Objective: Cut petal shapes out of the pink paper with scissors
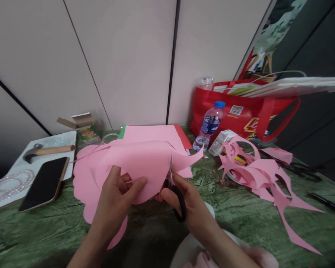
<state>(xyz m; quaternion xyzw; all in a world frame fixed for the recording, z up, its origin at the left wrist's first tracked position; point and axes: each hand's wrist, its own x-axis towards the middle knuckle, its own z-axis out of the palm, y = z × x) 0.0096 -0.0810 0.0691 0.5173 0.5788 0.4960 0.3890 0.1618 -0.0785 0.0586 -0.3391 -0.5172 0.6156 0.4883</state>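
My left hand (115, 203) pinches a large sheet of pink paper (134, 160) with scalloped edges, thumb on top, holding it above the table. My right hand (188, 203) grips black-handled scissors (176, 193), fingers through the loops, the blades pointing up into the paper's right part. A curled strip of the pink sheet sticks out to the right past the blades.
A green marbled table (240, 208) holds pink paper scraps (262, 175) at right, a water bottle (210, 124), a red bag (240, 111), a small white box (220, 141), a phone (46, 182), a hammer (47, 150), and stacked pink, green and red sheets (153, 132) behind.
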